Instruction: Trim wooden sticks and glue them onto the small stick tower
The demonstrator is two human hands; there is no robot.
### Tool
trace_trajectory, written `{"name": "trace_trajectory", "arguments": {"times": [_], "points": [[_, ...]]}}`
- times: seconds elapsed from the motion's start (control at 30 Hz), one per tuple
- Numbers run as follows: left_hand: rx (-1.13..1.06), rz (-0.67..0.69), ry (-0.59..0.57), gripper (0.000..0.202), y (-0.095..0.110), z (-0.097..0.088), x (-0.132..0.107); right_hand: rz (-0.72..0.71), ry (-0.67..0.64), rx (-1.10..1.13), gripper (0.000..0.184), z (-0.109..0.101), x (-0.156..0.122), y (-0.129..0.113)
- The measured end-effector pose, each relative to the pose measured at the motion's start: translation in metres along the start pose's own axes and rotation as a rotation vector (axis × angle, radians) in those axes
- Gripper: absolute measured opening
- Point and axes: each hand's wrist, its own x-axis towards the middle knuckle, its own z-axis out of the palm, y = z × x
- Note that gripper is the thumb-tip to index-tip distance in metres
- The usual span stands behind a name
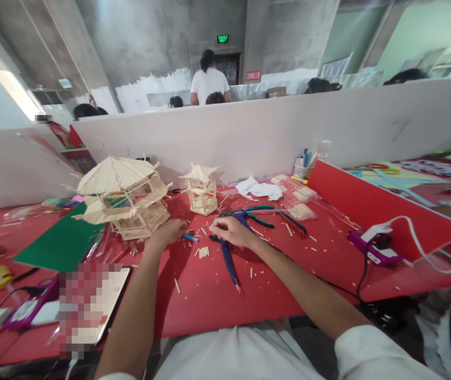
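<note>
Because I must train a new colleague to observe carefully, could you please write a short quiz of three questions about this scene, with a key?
1. Which of the person's hands is nearer to the large, pale wooden-stick pavilion model?
2. True or false: in the picture, the small, pale wooden-stick pavilion model stands to the right of the large one.
3. Which of these is closest to the right hand?
A) the flat green board
B) the blue-handled tool
C) the crumpled white cloth

Key:
1. The left hand.
2. True.
3. B.
</note>
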Motion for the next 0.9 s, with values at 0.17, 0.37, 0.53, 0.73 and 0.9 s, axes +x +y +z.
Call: {"name": "trace_trajectory", "arguments": {"times": [0.17, 0.37, 0.53, 0.73, 0.9], "points": [[0.07, -0.044, 0.051, 0.022, -0.0012, 0.0018, 0.0029, -0.011, -0.007, 0.002, 0.034, 0.0003, 0.0005, 0.0005], [0.152, -0.178, 0.072, 0.017, -0.0047, 0.0015, 0.0053, -0.009, -0.009, -0.001, 0.031, 0.0004, -0.0007, -0.0025], [0.134, -0.176, 0.082, 0.02, 0.0004, 0.0017, 0.0013, -0.007, -0.02, -0.019, 0.032, 0.001, -0.001, -0.0034], [-0.008, 0.047, -0.036, 0.025, 0.0051, 0.0053, -0.0008, -0.014, -0.015, -0.06, 0.034, -0.0006, -0.0016, -0.0044], [-0.014, 0.015, 0.074, 0.022, 0.0019, 0.0101, 0.005, -0.018, -0.032, -0.081, 0.034, 0.0007, -0.0016, -0.0029]]}}
